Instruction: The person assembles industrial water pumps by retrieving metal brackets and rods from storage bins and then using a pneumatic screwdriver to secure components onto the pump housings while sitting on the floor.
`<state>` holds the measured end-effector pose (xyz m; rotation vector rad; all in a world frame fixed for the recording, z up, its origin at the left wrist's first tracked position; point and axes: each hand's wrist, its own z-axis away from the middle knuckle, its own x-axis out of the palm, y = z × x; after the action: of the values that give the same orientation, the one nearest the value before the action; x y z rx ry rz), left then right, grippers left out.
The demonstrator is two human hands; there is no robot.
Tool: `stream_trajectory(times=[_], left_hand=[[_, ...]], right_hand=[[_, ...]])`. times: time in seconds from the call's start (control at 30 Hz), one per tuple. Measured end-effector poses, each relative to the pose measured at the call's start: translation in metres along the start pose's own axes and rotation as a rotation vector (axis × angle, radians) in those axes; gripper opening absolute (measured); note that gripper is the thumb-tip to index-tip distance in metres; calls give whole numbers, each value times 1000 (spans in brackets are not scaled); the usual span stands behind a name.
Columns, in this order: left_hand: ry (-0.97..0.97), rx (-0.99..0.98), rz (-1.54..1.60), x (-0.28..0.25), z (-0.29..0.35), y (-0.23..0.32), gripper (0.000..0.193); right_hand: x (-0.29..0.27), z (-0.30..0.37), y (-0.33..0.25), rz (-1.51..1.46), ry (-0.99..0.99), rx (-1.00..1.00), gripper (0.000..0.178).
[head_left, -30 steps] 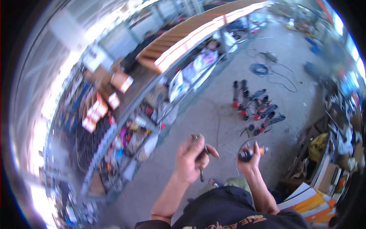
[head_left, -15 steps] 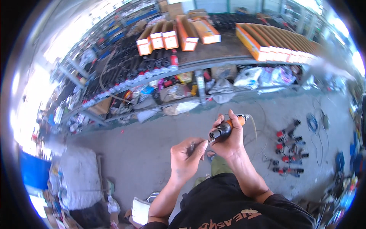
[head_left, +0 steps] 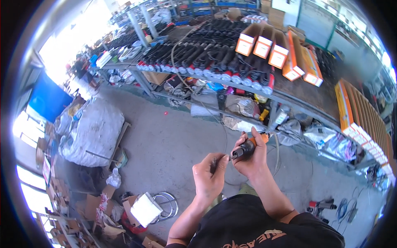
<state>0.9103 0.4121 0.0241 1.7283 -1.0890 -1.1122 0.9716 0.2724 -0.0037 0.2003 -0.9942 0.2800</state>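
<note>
My right hand (head_left: 253,162) is wrapped round an orange-and-black air tool (head_left: 249,146), thumb along its upper side. The dark round nose of the tool points left, toward my other hand, and a pale hose trails from its far end. My left hand (head_left: 210,170) is closed, with thumb and forefinger pinched right at the tool's nose. A small dark piece shows between its curled fingers, too small to name. Both hands are above the floor, in front of my dark shirt.
Across the far side runs a long metal workbench (head_left: 311,112) with rows of black tools (head_left: 206,62) and open orange-and-white boxes (head_left: 281,56). Bagged goods lie beneath it. A wrapped bundle (head_left: 93,132) and a round metal stool (head_left: 167,204) are at left. Power tools (head_left: 321,206) lie at lower right.
My view has turned left, so the bench and boxes appear further right and the wrapped bundle and stool come more into sight. Both hands keep nearly the same hold on the tool.
</note>
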Motion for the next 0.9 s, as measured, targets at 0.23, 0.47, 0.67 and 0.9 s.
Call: stream_trajectory(times=[0.23,0.47,0.67,0.9], left_hand=[[179,109,-65,-123,-100,-104,7],[-2,101,-295,-301,-223,-173,19],[-7,12,-448,-410,-311,-246,28],[77,144,-382,-508,-440,-401,22]], right_hand=[[53,-150,130,121,-6,92,25],[129,-274,296,291,46,-115,27],[160,-400,410,373,78,-132,23],[210,-594,523,314,203,-66,24]])
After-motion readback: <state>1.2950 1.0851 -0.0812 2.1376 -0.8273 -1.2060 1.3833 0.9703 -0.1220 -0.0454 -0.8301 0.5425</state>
